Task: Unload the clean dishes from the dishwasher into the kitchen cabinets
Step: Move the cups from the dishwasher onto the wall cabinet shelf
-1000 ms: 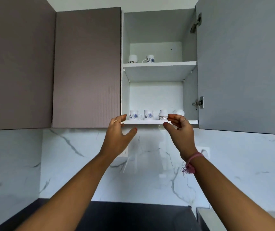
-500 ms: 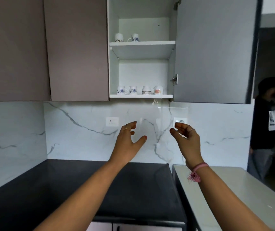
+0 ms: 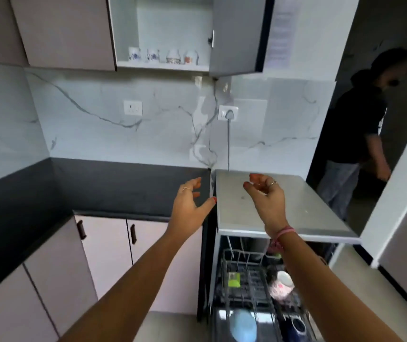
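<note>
Hands (image 3: 227, 201) lower, empty, above dishwasher (image 3: 251, 282)

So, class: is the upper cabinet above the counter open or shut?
Open. The upper cabinet has its grey door swung aside, so the cups on its shelf show.

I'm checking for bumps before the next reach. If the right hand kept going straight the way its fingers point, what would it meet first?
Nothing close: the right hand is empty, fingers curled and pointing left toward the left hand. Depth is unclear, but that hand seems first in line.
</note>
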{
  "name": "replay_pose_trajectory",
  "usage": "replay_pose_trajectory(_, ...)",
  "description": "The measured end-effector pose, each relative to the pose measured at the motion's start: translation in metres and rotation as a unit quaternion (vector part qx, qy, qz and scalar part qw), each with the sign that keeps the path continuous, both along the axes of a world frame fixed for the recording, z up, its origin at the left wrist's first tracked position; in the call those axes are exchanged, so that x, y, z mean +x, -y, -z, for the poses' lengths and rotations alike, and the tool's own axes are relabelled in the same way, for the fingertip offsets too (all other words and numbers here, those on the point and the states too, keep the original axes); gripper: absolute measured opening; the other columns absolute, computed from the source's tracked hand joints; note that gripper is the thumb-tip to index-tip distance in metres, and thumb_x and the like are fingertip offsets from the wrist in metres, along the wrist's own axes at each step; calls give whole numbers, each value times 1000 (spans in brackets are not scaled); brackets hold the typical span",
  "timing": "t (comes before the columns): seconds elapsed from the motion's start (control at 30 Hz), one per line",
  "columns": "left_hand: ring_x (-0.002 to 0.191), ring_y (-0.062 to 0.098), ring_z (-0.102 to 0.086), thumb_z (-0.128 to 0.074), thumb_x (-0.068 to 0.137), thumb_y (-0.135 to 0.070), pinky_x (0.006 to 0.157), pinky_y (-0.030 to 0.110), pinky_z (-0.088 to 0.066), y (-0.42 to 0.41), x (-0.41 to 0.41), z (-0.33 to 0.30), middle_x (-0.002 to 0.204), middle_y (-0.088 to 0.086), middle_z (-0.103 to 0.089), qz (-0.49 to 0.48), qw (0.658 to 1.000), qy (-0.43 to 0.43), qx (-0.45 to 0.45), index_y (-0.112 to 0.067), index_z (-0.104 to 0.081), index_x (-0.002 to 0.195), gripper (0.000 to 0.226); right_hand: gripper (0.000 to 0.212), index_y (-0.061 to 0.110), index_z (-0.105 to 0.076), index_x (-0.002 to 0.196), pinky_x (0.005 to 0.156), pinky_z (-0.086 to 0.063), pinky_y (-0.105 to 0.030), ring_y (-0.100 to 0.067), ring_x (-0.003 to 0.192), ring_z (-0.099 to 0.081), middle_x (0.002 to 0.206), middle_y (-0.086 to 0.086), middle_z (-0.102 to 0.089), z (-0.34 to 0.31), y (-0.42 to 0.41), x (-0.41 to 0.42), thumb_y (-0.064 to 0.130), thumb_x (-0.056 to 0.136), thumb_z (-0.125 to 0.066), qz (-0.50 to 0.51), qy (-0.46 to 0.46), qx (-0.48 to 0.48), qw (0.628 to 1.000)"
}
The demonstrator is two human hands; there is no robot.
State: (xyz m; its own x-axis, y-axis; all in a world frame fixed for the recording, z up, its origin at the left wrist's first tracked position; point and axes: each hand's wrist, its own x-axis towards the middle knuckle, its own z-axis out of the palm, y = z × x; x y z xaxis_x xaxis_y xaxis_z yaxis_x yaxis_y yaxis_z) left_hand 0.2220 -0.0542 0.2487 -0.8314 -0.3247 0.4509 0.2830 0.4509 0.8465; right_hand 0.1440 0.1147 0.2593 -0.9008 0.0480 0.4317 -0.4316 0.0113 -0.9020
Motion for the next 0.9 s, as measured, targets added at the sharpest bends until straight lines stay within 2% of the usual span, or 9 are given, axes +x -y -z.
replay_pose_trajectory(0.17, 113, 12, -52, -70, 85, -23, 93, 30, -48, -46, 22, 36, 135, 4, -48, 6, 998, 57, -2, -14, -43, 137, 60, 20, 14, -66, 104, 87, -50, -27, -20, 98, -62, 107, -6, -68, 40, -51, 16, 11, 84, -69, 11, 49, 13, 999)
replay_pose_trajectory(0.3, 107, 8, -52, -70, 84, -25, 86, 23, -45, -65, 31, 66, 135, 2, -49, 4, 996, 91, -7, -14, -44, 135, 58, 19, 13, -65, 103, 77, -50, -17, -16, 93, -62, 105, -7, -68, 73, -79, 21, 9, 85, -68, 27, 91, 0, 996)
replay_pose_trajectory(0.4, 105, 8, -53, -69, 85, -24, 85, 22, -46, -75, 35, 92, 134, 2, -50, 9, 994, 113, -1, -15, -45, 134, 55, 20, 13, -65, 103, 78, -51, -23, -15, 89, -62, 102, -8, -69, 101, -96, 23, 9, 84, -68, 51, 126, 2, 991)
replay_pose_trajectory(0.53, 110, 13, -55, -69, 85, -23, 88, 23, -46, -90, 36, 129, 135, 3, -51, 25, 986, 161, 25, -13, -44, 134, 56, 17, 15, -65, 97, 74, -52, -19, -14, 84, -65, 90, -1, -69, 137, -120, 28, 5, 84, -68, 73, 164, -5, 984)
replay_pose_trajectory(0.67, 104, 10, -52, -69, 85, -20, 82, 20, -44, -105, 34, 169, 133, 5, -51, 44, 976, 208, 37, -11, -45, 134, 55, 16, 17, -65, 97, 81, -53, -23, -16, 88, -66, 94, -4, -70, 177, -143, 34, 7, 84, -67, 113, 217, 1, 970)
replay_pose_trajectory(0.77, 110, 17, -57, -69, 85, -16, 89, 29, -50, -114, 29, 194, 134, 8, -53, 63, 964, 253, 48, -7, -46, 132, 53, 16, 14, -64, 99, 71, -52, -15, -10, 81, -63, 92, -1, -68, 206, -159, 43, 7, 84, -67, 147, 252, -20, 956)
replay_pose_trajectory(0.83, 114, 24, -57, -68, 85, -14, 95, 35, -48, -124, 28, 209, 133, 10, -54, 73, 954, 287, 53, -5, -46, 134, 54, 21, 10, -64, 106, 78, -52, -24, -13, 85, -62, 97, -3, -68, 226, -172, 50, 7, 85, -67, 168, 291, -24, 941)
replay_pose_trajectory(0.9, 112, 25, -57, -68, 85, -13, 95, 36, -48, -134, 26, 221, 132, 12, -54, 81, 944, 316, 50, -5, -45, 134, 54, 25, 6, -64, 109, 87, -51, -34, -17, 89, -61, 100, -7, -67, 244, -186, 53, 4, 84, -66, 188, 325, -32, 926)
